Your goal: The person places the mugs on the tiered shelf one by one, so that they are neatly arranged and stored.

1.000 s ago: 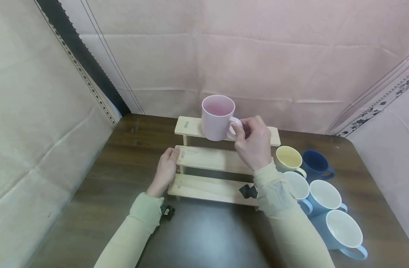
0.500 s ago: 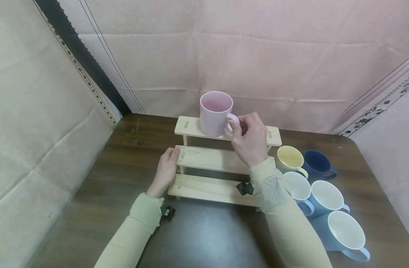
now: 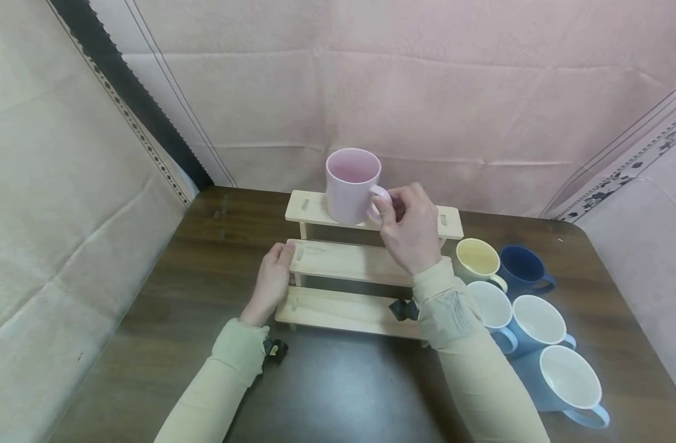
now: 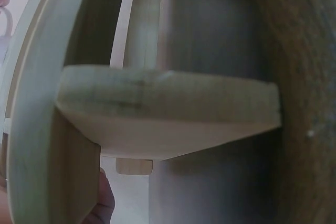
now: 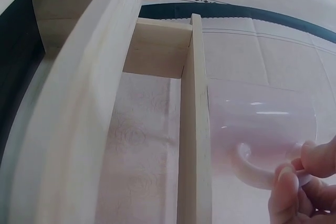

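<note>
A pink mug (image 3: 349,191) stands upright at the top board of a three-tier wooden rack (image 3: 338,261), left of the board's middle. My right hand (image 3: 411,226) pinches the mug's handle between thumb and fingers. In the right wrist view, the pink mug (image 5: 262,124) shows its base right at the board's surface, with the fingertips (image 5: 286,182) on its handle. My left hand (image 3: 271,280) grips the left end of the rack's middle board. In the left wrist view, the rack's side piece (image 4: 168,98) covers most of that hand; a few fingers (image 4: 105,198) show behind the board.
To the rack's right stand a yellow mug (image 3: 478,258), a dark blue mug (image 3: 522,271) and several light blue mugs (image 3: 569,378) in a close group. The dark wooden table (image 3: 166,332) ends at a pale cloth backdrop (image 3: 426,92).
The right hand has moved the pink mug slightly back and left, from in front of the top board to over it. My left hand keeps its grip on the rack.
</note>
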